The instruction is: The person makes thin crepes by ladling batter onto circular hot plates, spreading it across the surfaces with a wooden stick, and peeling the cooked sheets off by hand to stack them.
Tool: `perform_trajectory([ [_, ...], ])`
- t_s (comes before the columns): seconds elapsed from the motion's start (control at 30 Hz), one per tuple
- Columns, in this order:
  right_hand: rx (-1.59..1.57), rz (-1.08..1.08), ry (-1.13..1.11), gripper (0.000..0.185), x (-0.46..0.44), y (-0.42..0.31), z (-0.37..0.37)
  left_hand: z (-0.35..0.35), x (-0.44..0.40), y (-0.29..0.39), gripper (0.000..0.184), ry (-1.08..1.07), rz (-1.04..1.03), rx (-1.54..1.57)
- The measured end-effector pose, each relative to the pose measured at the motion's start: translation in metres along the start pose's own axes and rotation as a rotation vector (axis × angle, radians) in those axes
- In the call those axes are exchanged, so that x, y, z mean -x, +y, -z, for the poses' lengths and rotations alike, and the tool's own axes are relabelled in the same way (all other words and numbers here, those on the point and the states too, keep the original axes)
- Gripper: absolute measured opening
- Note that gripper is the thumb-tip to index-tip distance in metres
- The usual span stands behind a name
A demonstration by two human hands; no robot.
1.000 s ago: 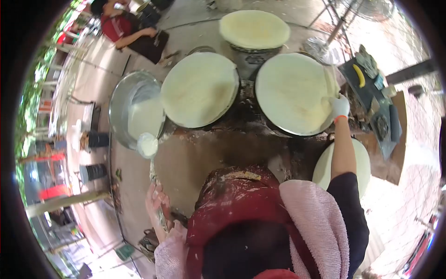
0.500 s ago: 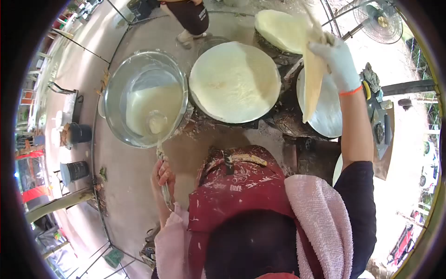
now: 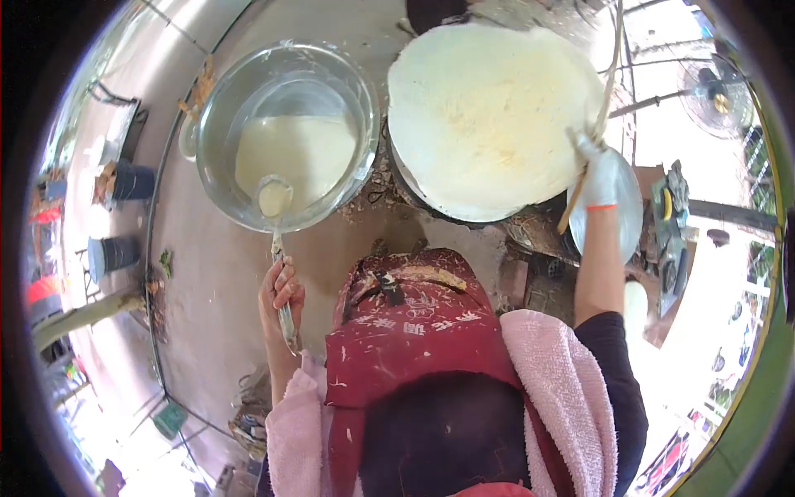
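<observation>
My left hand (image 3: 283, 291) is closed around the handle of a ladle (image 3: 275, 197), whose bowl rests at the near side of a large metal basin (image 3: 203, 178) of pale batter (image 3: 310, 153). On the right, my gloved right hand (image 3: 598, 170) grips a long thin stick (image 3: 611, 87) at the right edge of a broad, thin cream-coloured sheet (image 3: 497, 116). That sheet spreads over the round pan beside the basin and hides most of it. Whether its right edge is still attached to the stick, I cannot tell.
Another round metal pan (image 3: 633, 195) sits to the right, partly behind my right hand. Cloths and tools lie on a stand (image 3: 671, 236) further right, near a fan (image 3: 719, 99). Dark buckets (image 3: 113, 257) stand at the left. A dark shape (image 3: 435, 12) shows beyond the sheet.
The sheet hung narrow from the stick over the right pan; now it is spread wide across the middle pan. My right hand has moved down. My left hand keeps hold of the ladle.
</observation>
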State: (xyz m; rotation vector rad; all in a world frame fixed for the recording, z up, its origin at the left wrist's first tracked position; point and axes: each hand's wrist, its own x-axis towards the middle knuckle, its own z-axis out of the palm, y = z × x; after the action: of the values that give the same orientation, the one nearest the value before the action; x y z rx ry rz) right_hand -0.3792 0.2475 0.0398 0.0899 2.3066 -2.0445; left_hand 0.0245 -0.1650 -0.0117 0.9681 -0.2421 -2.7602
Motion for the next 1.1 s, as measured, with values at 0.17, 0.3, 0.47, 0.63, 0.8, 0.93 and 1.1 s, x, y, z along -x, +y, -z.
perform_trajectory([
  [0.17, 0.015, -0.122, 0.102, 0.031, -0.031, 0.164, 0.012, -0.022, 0.019, -0.017, 0.016, 0.069, -0.071, -0.009],
  [0.3, 0.076, -0.075, 0.084, 0.034, -0.033, 0.187, 0.019, -0.031, 0.022, -0.021, 0.017, 0.05, -0.088, -0.019],
  [0.47, 0.597, -0.001, 0.155, 0.065, -0.032, 0.157, 0.021, -0.03, 0.009, -0.009, 0.018, 0.021, -0.056, -0.06],
  [0.63, 0.904, -0.023, 0.06, 0.062, 0.038, 0.101, -0.054, -0.028, -0.025, 0.038, 0.019, 0.033, 0.002, -0.148],
  [0.8, 0.951, 0.075, -0.203, 0.057, 0.103, 0.073, -0.216, -0.019, -0.059, 0.101, 0.019, -0.079, 0.07, -0.242],
  [0.93, 1.228, 0.264, -0.158, 0.052, 0.103, 0.116, -0.262, -0.023, -0.064, 0.132, 0.019, 0.049, 0.041, -0.305],
  [1.1, 1.415, 0.191, -0.178, 0.033, 0.089, 0.101, -0.252, -0.014, -0.078, 0.156, 0.018, 0.051, 0.116, -0.305],
])
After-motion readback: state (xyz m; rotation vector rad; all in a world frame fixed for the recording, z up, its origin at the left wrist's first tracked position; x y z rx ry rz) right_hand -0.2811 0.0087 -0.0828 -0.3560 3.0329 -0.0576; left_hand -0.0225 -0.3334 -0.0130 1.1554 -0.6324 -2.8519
